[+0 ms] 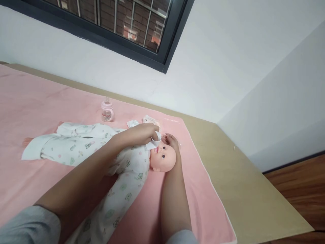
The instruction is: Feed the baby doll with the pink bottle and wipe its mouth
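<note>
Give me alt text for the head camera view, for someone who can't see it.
A person's left hand holds a white cloth by the mouth of a doll lying on a pink blanket, the right hand beside its head. A baby bottle stands beyond the doll, below a dark-framed window.

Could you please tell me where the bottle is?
In the head view, the bottle stands left of centre on the pink cloth, just beyond the doll.

Doll (168, 161): smooth plastic, faint sheen
Wipe (154, 143): thin, matt; cloth or paper, cannot tell
Clothes (73, 144): soft matt cloth, creased
Bottle (107, 114): clear, glossy, plastic-looking
Pack (149, 120): shiny plastic film
Blanket (35, 101): matt cloth, lightly wrinkled
Worktop (228, 183): smooth, matt, wood-look
Wall (218, 51): smooth matt paint
Frame (166, 51): metal-looking, satin
</note>
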Demonstrator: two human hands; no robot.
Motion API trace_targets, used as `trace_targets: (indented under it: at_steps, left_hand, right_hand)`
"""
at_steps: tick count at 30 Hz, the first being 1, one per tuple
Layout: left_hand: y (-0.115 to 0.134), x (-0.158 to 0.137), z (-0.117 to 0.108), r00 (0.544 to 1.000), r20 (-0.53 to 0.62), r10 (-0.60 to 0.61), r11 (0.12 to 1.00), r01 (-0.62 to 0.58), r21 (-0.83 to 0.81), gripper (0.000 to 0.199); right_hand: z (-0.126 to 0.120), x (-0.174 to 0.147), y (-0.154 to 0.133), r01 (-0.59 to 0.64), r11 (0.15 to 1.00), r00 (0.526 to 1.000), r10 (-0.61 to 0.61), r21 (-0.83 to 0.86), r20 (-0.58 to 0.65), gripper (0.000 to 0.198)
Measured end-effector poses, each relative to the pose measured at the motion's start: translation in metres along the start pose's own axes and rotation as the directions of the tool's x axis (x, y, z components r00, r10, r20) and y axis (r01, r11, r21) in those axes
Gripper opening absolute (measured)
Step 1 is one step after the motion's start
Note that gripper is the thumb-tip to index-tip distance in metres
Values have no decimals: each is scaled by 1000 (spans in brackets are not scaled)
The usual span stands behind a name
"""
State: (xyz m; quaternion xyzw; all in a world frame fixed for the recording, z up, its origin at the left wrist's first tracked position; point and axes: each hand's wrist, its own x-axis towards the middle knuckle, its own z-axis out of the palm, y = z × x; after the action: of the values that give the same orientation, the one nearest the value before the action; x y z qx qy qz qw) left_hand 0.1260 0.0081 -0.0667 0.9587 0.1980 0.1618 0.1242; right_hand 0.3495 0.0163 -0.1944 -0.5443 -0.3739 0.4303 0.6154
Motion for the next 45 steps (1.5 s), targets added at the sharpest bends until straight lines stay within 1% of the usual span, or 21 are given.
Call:
trace_targets:
  at_steps: [2, 4, 7, 11, 15, 20, 23, 26, 31, 33, 38, 41, 45]
  left_hand:
    - [-3, 3, 4, 1000, -30, -4, 1000, 4, 6, 26]
    - [-6, 5, 8, 999, -33, 2, 1000, -1, 7, 26]
    - [-8, 6, 13, 999, -41, 7, 1000, -7, -6, 26]
    - [-8, 6, 13, 998, -61, 15, 1000, -16, -19, 27]
    - [-4, 4, 9, 999, -33, 6, 1000, -6, 10, 26]
    - [1, 3, 4, 999, 2, -34, 998, 34, 43, 27]
    - [3, 1, 4, 1000, 7, -30, 999, 30, 38, 27]
    - [5, 0, 3, 999, 9, -36, 999, 35, 18, 28]
    - [11, -2, -2, 997, 57, -50, 998, 48, 29, 29]
    - [13, -2, -4, 996, 76, -56, 998, 53, 35, 29]
    - [15, -2, -2, 995, 99, 0, 1000, 1, -9, 30]
    - [15, -2, 2, 994, 108, -8, 1000, 10, -14, 32]
    - [13, -1, 2, 997, 73, 10, 1000, -9, -13, 30]
  right_hand:
    - [0, 0, -1, -22, 1000, 1000, 22, -3, -13, 36]
    - [0, 1, -1, -38, 999, 999, 38, 3, -11, 36]
    - [-1, 3, 1, -28, 999, 999, 27, 17, 24, 35]
    - [-3, 5, 4, -28, 999, 999, 27, 31, 27, 36]
    - [-2, 1, 1, -42, 998, 999, 42, 44, 19, 37]
    - [0, -2, -2, -80, 995, 996, 81, 54, -29, 32]
    - [-1, 1, 1, -57, 997, 998, 58, 55, -19, 31]
    - [-2, 5, 4, -38, 998, 999, 38, 49, 12, 35]
    - [-1, 5, 0, -43, 999, 999, 42, 22, 22, 33]
    - [0, 4, -3, -37, 999, 999, 37, 6, 8, 32]
    - [5, 1, -8, -32, 999, 999, 31, -34, -26, 28]
    - [8, -1, -11, -26, 999, 999, 25, -36, -28, 26]
    - [9, -8, -14, -8, 998, 999, 5, -59, -39, 27]
